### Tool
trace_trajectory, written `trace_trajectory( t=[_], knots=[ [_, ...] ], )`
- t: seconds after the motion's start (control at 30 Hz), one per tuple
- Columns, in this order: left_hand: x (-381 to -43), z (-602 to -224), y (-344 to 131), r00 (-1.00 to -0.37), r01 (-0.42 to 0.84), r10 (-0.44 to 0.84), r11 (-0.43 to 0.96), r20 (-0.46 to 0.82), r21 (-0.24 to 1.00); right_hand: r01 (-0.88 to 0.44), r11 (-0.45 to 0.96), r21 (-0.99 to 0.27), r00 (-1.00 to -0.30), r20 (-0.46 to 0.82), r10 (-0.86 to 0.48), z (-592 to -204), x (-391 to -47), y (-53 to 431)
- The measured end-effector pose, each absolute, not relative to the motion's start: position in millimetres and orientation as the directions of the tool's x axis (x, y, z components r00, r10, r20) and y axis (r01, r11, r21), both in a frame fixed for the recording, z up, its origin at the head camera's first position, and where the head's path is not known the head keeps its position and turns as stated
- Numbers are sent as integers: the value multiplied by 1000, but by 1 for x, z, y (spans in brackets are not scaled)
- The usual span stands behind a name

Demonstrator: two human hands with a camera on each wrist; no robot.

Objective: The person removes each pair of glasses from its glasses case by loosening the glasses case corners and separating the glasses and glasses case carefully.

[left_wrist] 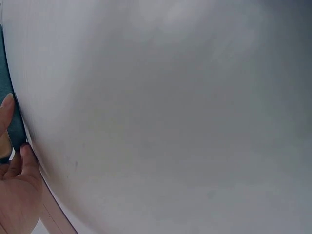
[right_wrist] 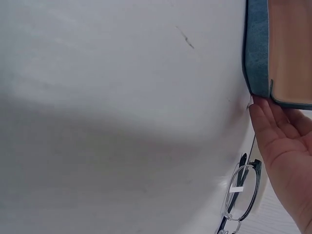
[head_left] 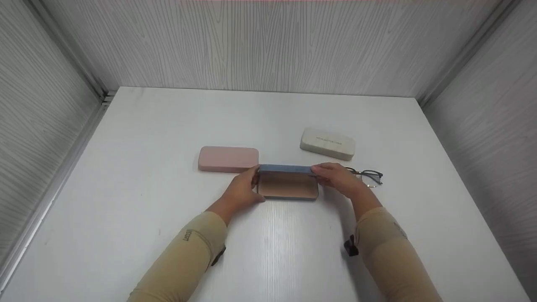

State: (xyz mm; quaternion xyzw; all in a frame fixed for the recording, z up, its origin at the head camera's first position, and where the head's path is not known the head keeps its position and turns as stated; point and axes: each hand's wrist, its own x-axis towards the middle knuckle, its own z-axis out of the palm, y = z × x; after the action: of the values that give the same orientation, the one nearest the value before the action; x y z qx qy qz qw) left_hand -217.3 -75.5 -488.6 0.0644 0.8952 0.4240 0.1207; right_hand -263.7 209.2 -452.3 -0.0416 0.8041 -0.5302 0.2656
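A blue glasses case [head_left: 287,168] with a tan lining [head_left: 289,186] lies with its lid raised in the middle of the white table. At its left end, my left hand [head_left: 241,191] grips it, thumb by the front edge and fingers toward the back. My right hand [head_left: 340,178] holds the lid's right corner, the thumb on its blue outer side. The right wrist view has the fingers [right_wrist: 265,119] at the case's corner. Beside that hand lies a pair of glasses [right_wrist: 237,189] with dark and clear frames, partly hidden by the hand in the head view.
A closed pink case [head_left: 228,158] lies just behind and left of the blue one. Farther back on the right is a closed cream case [head_left: 327,143] with small lettering. Grey wood-grain panels [head_left: 268,46] wall the table at the back and sides.
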Motion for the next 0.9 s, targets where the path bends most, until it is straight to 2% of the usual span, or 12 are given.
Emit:
trace_trajectory(
  t=[0.13, 0.43, 0.9],
  knots=[
    [-217, -489, -75, -962, 13, 220, 632, -164, 775, 204, 440, -875, -853, -379, -359, -455, -263, 211],
    [-218, -490, -75, -960, 14, 219, 654, -172, 756, 154, 557, -816, -851, -396, -345, -455, -261, 214],
    [-218, -489, -76, -963, 18, 219, 633, -157, 774, 40, 608, -793, -877, -320, -360, -460, -257, 216]
  ],
)
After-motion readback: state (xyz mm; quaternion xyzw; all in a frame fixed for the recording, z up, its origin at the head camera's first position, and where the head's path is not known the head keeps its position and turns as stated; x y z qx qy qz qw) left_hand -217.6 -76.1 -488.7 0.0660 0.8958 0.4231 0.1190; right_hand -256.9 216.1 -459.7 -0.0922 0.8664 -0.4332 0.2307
